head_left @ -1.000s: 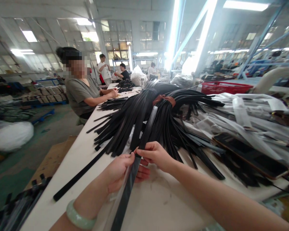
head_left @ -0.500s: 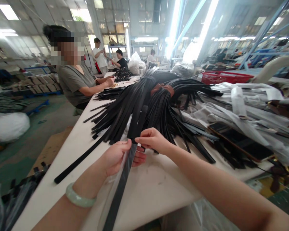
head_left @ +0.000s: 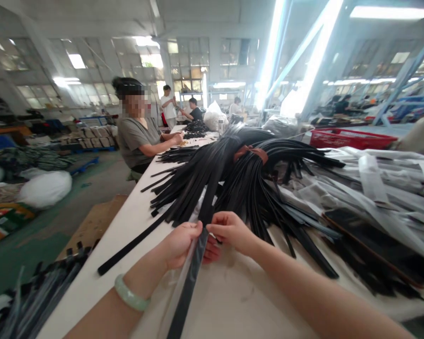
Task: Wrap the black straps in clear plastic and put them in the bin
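Note:
A long black strap [head_left: 185,299] runs from the pile toward me, its near part inside a clear plastic sleeve [head_left: 198,254]. My left hand [head_left: 182,242] is closed around the sleeved strap, thumb on top and fingers underneath. Close beside it, my right hand [head_left: 231,231] pinches at the strap's right edge, near the mouth of the sleeve. Just beyond both hands lies a fanned pile of black straps [head_left: 191,181]. A brown tie [head_left: 249,151] binds a bundle of them.
At the right lie a dark phone [head_left: 378,242], white plastic-wrapped pieces [head_left: 372,179] and a red basket [head_left: 351,138]. A co-worker [head_left: 136,136] stands along the left edge of the white table [head_left: 127,254]. More sleeved straps [head_left: 38,292] are low at the left.
The view has tilted up and turned left, so the scene sits lower and farther right. Both hands stay together at the strap; the black strap end seen between them no longer stands out.

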### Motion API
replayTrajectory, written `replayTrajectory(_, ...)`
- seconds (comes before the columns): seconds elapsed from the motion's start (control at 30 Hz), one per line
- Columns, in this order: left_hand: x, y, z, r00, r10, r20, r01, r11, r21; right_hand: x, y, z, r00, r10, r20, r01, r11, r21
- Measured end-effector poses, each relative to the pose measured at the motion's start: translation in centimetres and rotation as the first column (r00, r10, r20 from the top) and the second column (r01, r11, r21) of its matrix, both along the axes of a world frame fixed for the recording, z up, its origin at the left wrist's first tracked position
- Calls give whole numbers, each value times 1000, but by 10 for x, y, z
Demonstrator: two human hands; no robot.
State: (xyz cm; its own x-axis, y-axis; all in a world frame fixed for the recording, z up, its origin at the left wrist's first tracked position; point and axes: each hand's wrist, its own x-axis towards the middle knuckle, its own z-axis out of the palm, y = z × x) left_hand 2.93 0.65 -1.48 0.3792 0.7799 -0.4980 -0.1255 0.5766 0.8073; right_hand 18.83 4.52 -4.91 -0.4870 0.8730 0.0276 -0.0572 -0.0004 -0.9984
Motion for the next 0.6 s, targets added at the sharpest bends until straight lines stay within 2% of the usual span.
replayTrajectory(0.1,-5,0,2,1000,-18,-9,19,999,41,-4,-2,-4,999,-36,-2,36,999,30)
replayTrajectory(0.2,-8,-6,6,995,-102,-7,102,992,78,-1,2,-1,995,-96,-26,97,993,62)
replayTrajectory(0.27,-6,-17,7,987,-158,-27,160,982,96,1,2,4,991,-125,-42,128,989,77)
replayTrajectory(0.33,-3,-40,6,987,-150,-55,155,981,114,3,0,8,991,-122,-62,127,989,78)
replayTrajectory(0.43,-11,-95,5,994,39,-100,-22,985,169,6,-10,9,996,-29,-84,33,998,47)
replayTrajectory(0.5,-34,-146,10,967,223,-120,-199,962,185,9,-17,6,997,24,-72,-24,1000,-6)
replayTrajectory(0.57,-69,-208,20,895,424,-137,-404,902,150,13,-17,0,999,-29,-19,28,997,-67)
replayTrajectory(0.6,-88,-241,27,823,545,-160,-528,838,138,14,-14,-5,998,-55,16,56,993,-101)
